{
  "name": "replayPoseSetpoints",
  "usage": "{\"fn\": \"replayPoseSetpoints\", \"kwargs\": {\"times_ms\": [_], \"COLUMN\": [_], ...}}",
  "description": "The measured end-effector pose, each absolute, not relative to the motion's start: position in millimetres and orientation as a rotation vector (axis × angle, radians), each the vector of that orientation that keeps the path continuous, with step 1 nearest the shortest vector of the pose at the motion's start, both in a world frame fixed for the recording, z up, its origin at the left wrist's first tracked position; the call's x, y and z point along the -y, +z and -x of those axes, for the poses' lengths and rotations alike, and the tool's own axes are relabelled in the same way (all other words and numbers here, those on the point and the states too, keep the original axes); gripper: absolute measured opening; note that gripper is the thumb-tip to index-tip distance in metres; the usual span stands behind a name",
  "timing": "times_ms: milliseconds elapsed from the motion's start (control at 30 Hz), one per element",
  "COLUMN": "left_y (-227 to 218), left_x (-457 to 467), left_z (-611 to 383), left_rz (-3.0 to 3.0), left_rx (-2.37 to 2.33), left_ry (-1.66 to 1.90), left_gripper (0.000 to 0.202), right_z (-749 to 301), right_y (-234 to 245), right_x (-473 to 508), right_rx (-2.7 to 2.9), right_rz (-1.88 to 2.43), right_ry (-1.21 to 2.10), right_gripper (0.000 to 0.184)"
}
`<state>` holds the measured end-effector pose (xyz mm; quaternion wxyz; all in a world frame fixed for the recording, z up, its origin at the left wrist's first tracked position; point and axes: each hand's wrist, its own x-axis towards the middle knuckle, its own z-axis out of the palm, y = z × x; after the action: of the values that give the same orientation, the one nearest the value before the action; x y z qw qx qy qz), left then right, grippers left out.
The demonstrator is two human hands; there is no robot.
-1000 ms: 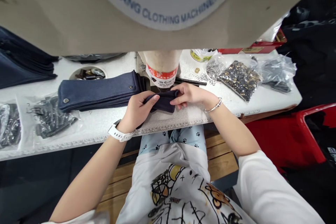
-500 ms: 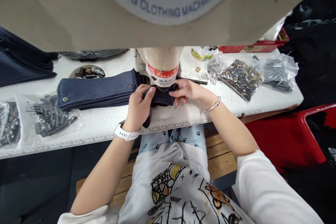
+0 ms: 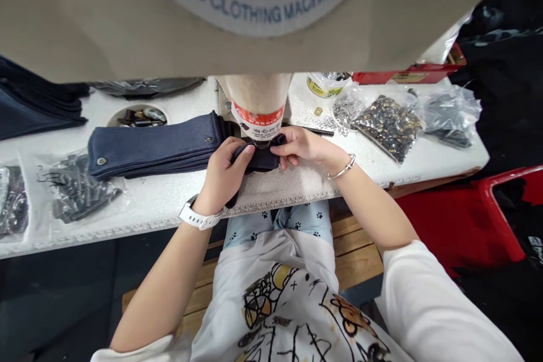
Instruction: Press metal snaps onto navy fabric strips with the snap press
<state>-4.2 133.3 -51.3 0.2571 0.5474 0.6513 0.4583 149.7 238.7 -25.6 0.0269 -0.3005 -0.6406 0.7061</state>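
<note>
A dark fabric piece [image 3: 261, 162] lies under the head of a snap-fastening machine [image 3: 259, 107] that bears a red warning label. My left hand [image 3: 224, 172] grips its left part, thumb on top. At the other end, my right hand [image 3: 303, 149] pinches the cloth's edge between thumb and fingers. Where the machine's tip meets the cloth is hidden. Just left of my left hand lies a stack of navy fabric pieces [image 3: 155, 147], its top one carrying two metal snaps.
Around the white table [image 3: 288, 186] lie a bag of brass-coloured snaps [image 3: 386, 127], a bag of dark parts [image 3: 452, 119], a bag of small metal parts [image 3: 85, 189], a round tub [image 3: 326, 85] and a red box [image 3: 407, 74]. More navy fabric [image 3: 38, 102] sits at far left.
My left thumb has slid slightly right on the cloth, and the left wrist has shifted a little left. The right hand keeps its pinch. The whole view has drifted slightly.
</note>
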Motion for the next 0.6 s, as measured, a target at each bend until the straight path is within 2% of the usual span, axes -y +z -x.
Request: {"fn": "replayPoseSetpoints", "kwargs": {"times_ms": [300,600], "left_y": [-53.3,-58.5], "left_x": [-137.2,-135.8], "left_z": [-1.6,-6.4], "left_rz": [-1.486,-1.526], "left_rx": [-1.891,-2.021], "left_ry": [1.296,1.349], "left_gripper": [0.02,0.017], "right_z": [-145.7,-149.6], "right_y": [-31.6,-30.2], "right_x": [-240.3,-236.6], "right_rx": [1.958,1.932], "right_rz": [0.949,0.971], "right_ry": [2.141,2.118], "right_gripper": [0.01,0.006]}}
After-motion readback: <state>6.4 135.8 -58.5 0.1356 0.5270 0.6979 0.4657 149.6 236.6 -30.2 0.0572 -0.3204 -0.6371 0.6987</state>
